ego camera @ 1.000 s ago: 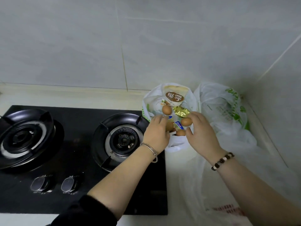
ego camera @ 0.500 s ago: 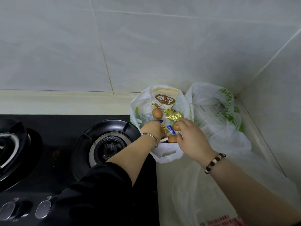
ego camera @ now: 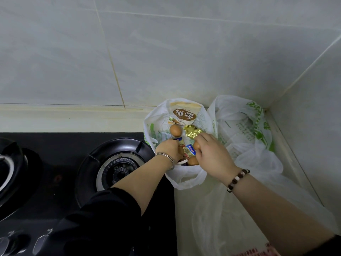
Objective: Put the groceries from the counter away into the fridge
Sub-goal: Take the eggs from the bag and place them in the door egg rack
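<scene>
**Picking from the bag, fridge not in view**

Grocery bag sits on the counter beside the stove. I read the right hand curled round an egg. The left hand curls inside the bag, its hold hidden. Next: lift gently, eggs crack.

surface: pale counter in a tiled corner | set into it, left: black gas hob | at the back: open white bag of groceries, its left side overlapping the hob's right edge | just right, in the corner: green-printed white bag | nearer front: crumpled clear bag
</scene>
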`<act>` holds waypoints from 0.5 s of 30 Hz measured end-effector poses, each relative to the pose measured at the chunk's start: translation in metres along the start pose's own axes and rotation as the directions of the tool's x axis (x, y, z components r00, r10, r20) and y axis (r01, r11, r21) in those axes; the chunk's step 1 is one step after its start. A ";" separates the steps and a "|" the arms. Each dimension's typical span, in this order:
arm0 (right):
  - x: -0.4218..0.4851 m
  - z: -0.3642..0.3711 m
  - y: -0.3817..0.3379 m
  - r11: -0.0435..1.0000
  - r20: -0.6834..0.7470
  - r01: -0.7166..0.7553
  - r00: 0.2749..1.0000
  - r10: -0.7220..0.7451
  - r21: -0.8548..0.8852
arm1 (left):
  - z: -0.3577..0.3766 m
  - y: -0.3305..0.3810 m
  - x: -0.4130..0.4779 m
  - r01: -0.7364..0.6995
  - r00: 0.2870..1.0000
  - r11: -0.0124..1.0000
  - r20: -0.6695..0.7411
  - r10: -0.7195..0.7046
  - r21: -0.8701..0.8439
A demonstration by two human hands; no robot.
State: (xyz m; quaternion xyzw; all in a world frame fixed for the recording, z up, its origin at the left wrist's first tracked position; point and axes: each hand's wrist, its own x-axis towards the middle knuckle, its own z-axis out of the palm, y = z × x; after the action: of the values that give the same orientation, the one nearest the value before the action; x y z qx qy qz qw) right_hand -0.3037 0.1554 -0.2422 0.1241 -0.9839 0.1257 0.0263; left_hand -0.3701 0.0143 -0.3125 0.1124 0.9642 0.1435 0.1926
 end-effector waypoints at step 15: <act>0.020 0.021 -0.004 0.980 0.378 0.118 0.924 -0.049 -0.162 | -0.020 -0.020 -0.011 0.015 0.989 0.991 -0.145 -0.034 -0.131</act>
State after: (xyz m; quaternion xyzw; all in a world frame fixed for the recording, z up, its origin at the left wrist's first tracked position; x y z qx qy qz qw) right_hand -0.3228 0.1417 -0.2602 0.1847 -0.9721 0.0081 -0.1442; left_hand -0.3717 -0.0117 -0.2973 0.0770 0.9658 0.2110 0.1298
